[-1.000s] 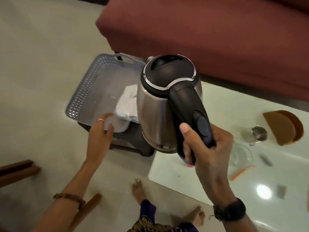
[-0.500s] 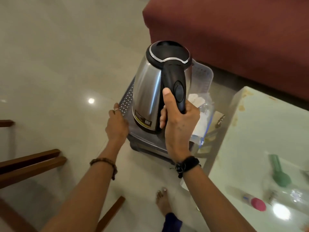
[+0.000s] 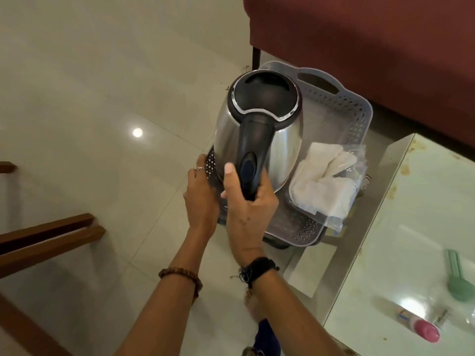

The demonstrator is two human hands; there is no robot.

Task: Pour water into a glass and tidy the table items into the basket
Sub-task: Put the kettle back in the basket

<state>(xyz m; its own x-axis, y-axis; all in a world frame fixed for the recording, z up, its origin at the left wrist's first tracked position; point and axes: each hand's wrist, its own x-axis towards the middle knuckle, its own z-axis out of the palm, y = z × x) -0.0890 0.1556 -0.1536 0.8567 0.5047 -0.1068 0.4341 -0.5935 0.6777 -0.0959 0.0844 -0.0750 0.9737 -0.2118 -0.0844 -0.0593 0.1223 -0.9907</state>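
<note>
A steel electric kettle [image 3: 285, 140] with a black lid and handle stands low inside the grey perforated basket [image 3: 352, 116], which rests on a dark stool beside the table. My right hand [image 3: 246, 201] is wrapped around the kettle's handle. My left hand [image 3: 201, 196] grips the basket's near left rim. A clear bag of white cloths [image 3: 326, 181] lies in the basket to the right of the kettle. No glass is in view.
The white glass table [image 3: 411, 240] is at the right, with a green scoop [image 3: 460, 283] and a pink-capped tube [image 3: 421, 330] on it. A dark red sofa [image 3: 372, 47] is behind the basket. Wooden chair parts [image 3: 46, 240] stand at the left on the tiled floor.
My right hand has carried the kettle from above the table's edge to the left and down into the basket. My left hand has closed on the basket's rim. My view has swung left.
</note>
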